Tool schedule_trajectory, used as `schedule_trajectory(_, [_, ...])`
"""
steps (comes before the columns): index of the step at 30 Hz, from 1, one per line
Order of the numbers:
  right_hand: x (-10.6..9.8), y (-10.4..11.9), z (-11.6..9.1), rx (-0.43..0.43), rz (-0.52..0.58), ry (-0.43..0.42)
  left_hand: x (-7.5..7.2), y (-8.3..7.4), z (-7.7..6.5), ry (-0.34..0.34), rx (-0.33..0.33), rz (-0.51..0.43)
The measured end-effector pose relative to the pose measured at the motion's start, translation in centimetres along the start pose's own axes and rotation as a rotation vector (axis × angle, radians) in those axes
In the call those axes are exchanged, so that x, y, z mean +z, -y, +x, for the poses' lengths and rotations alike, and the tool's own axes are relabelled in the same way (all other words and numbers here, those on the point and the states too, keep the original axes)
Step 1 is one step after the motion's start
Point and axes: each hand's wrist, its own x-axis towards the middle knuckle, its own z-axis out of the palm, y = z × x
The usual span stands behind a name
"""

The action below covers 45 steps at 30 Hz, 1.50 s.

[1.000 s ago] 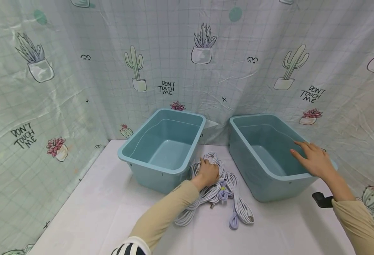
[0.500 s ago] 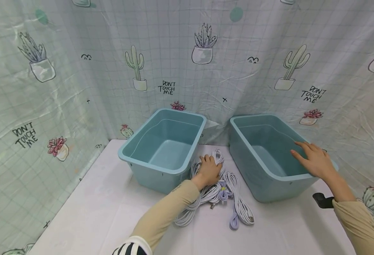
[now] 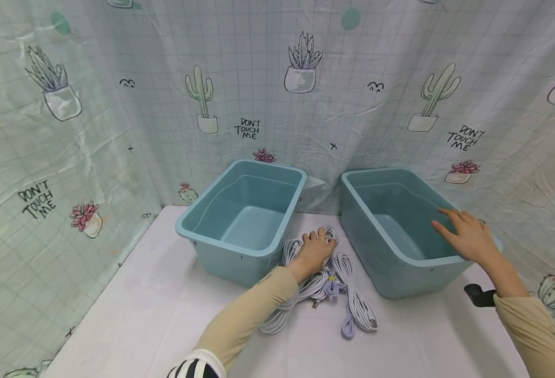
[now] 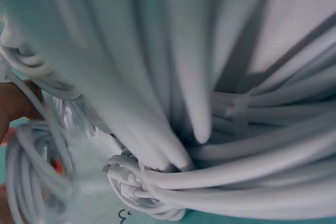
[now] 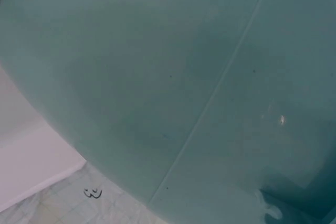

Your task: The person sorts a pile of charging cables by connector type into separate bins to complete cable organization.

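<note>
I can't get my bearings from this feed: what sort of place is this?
Probably a makeshift work booth: a pale, grid-patterned curtain printed with cacti hangs behind and beside a flat white tabletop, where two rectangular blue-green plastic tubs stand by coiled white cables.

White surface (image 3: 315,357) at six o'clock. Pale cloth (image 3: 253,73) from nine through twelve to three: drawn plant (image 3: 301,65) at twelve, black words (image 3: 38,200) at nine.

Blurred loops of white cable (image 4: 113,93) fill the foreground — below them, connector ends (image 4: 127,176) bunch together, and a clear tie (image 4: 241,115) crosses the strands at right. At the left edge, the left hand (image 4: 14,103) holds a smaller cable coil (image 4: 23,169).
</note>
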Motion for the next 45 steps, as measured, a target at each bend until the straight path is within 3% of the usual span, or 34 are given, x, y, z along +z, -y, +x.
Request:
schedule_trajectory(6, [0.0, -0.1, 0.0, -0.003, -0.005, -0.001, 0.2, -0.1, 0.4, -0.026, -0.041, 0.03])
schedule_trajectory(12, [0.0, -0.1, 0.0, -0.01, -0.007, -0.002, -0.1, 0.0, 0.4, -0.029, 0.014, 0.149])
schedule_trajectory(15, [0.0, -0.1, -0.1, -0.006, -0.006, 0.004, -0.2, 0.0, 0.3, -0.039, 0.002, 0.16])
schedule_trajectory(26, [0.2, -0.1, -0.4, 0.018, -0.008, 0.004, -0.5, 0.1, -0.4, -0.07, -0.038, 0.068])
schedule_trajectory(41, [0.3, 0.0, -0.2, 0.016, -0.007, 0.004, -1.4, 0.8, -0.4, -0.303, -0.18, 0.026])
schedule_trajectory(45, [0.2, 0.1, -0.1, 0.011, -0.01, -0.006, -2.0, 1.0, -0.3, -0.323, -0.238, -0.011])
